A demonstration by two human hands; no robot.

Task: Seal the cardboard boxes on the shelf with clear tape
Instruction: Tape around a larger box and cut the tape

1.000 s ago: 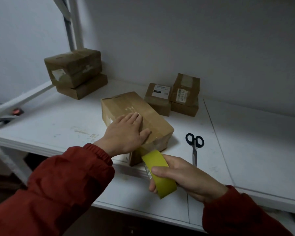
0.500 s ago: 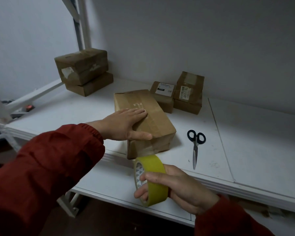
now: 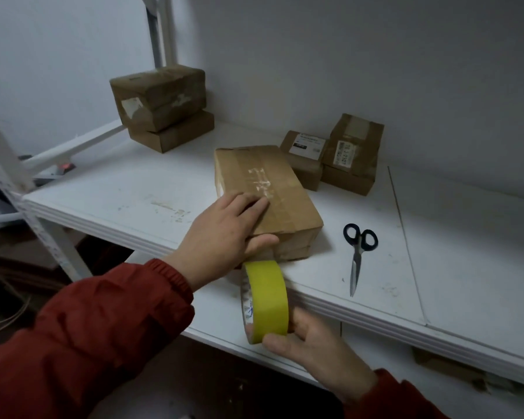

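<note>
Head view: the left hand's (image 3: 224, 237) fingers (image 3: 251, 204) lie straight and close together, flat on the top of the cardboard box (image 3: 273, 182), while its thumb presses the box's near end face. The right hand's (image 3: 312, 349) fingers are curled narrowly round the lower part of a yellow tape roll (image 3: 266, 300), held upright on edge in front of the shelf's rim. The roll's top is just below the box's near end, beside the left thumb; whether a strip of tape joins them cannot be told. Both arms wear red sleeves (image 3: 88, 328). The box lies near the front edge of the white shelf (image 3: 118, 189), with shiny tape already running along its top. Black-handled scissors (image 3: 357, 255) lie closed just to its right, blades pointing to the shelf's front. Behind the box stand two small labelled boxes (image 3: 303, 158) touching each other, the right one (image 3: 351, 152) taller. Well apart at the back left corner, a larger box (image 3: 161, 98) sits stacked on a flatter box (image 3: 176, 134), beside a white upright post (image 3: 161, 28).
</note>
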